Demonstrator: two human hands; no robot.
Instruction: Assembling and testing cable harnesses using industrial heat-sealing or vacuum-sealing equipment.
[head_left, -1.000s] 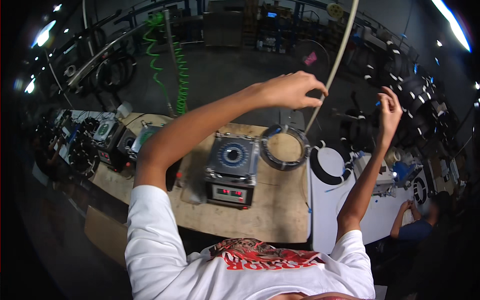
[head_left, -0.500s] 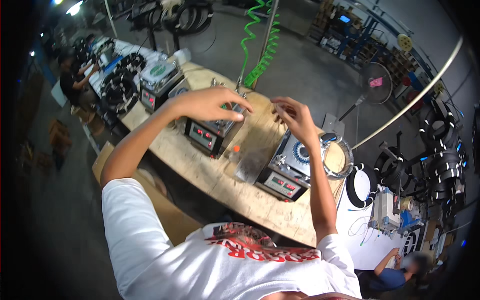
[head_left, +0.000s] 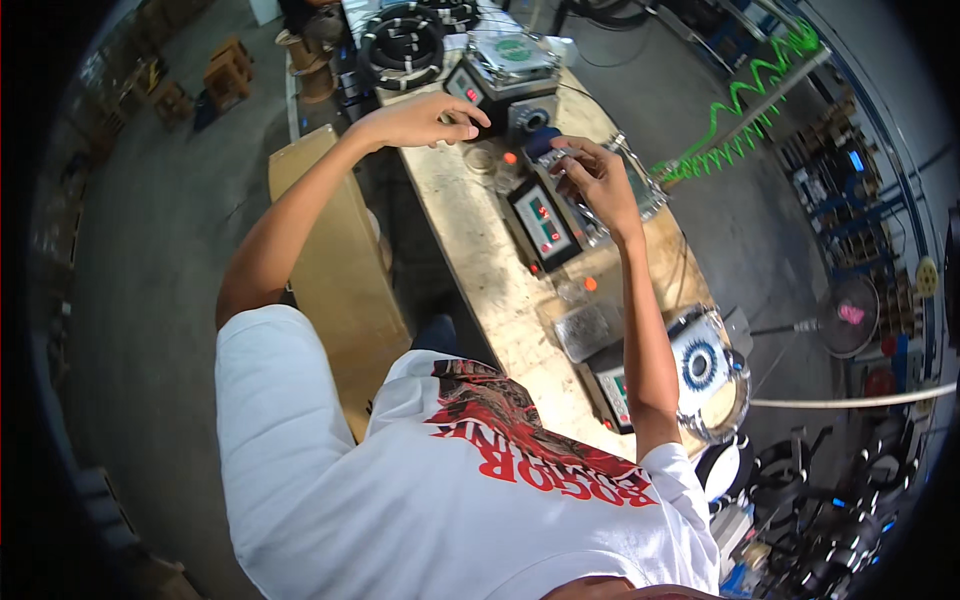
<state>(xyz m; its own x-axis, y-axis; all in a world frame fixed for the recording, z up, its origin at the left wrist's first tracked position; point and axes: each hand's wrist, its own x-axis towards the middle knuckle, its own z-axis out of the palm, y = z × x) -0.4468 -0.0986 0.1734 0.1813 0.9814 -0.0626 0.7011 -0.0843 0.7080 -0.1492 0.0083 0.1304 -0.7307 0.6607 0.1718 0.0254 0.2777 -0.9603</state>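
My left hand hovers over the left edge of the wooden workbench. Its fingers are bent, with a gap between thumb and forefinger and nothing visible in it. Beyond its fingertips is the far bench machine, with a round green disc on top. My right hand is over the middle bench machine, which has a lit red display. Its fingers are curled but apart, and I make out nothing in them. Just past those fingertips is a dark blue rounded object. My hand partly hides the middle machine's top.
A third machine with a blue toothed ring stands at the bench's right end. Small orange-capped containers and a clear flat box lie between machines. Green coiled hoses hang beyond. Coiled black tubing lies at the far left.
My view has turned left, so the bench now runs more steeply away. Both hands have moved toward the far machines, the right from the bench's middle to over the middle machine.
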